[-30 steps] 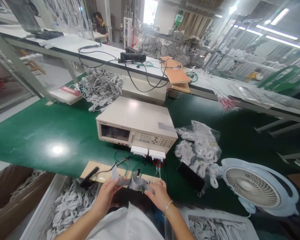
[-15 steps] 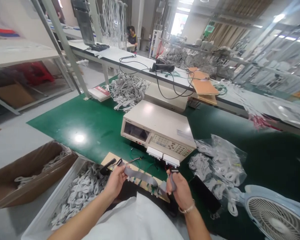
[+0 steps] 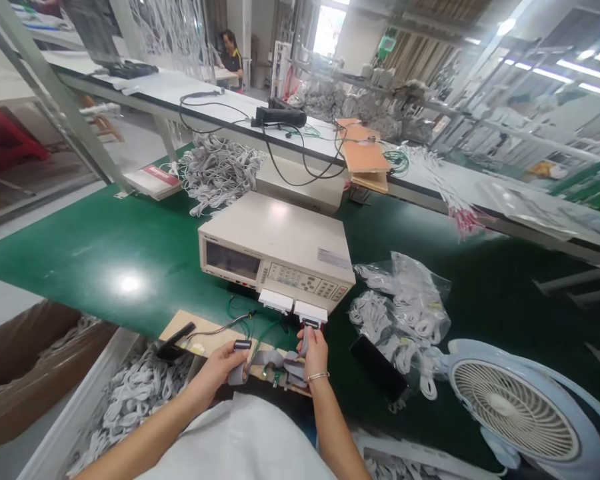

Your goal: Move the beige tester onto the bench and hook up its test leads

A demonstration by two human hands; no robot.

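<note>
The person has a grey ribbon cable [image 3: 270, 360] stretched between both hands, low at about 6 o'clock, just in front of the beige test instrument [image 3: 280, 250] on the green tabletop [image 3: 95, 247]. The right hand [image 3: 314, 352] is closed in a pinch on the cable's far connector, lifted right up to the white socket block [image 3: 311, 311] at the instrument's front edge, at about 12 o'clock from the hand. I can't tell whether the plug is touching or just short of it. To seat it well, I'd judge the connector wants to be kept square to the socket and pressed straight, with the cable left slack so it doesn't twist. The left hand [image 3: 225, 365] is curled shut around the cable's other end, its dark connector [image 3: 242, 345] showing above the thumb, over the wooden board [image 3: 200, 341].
</note>
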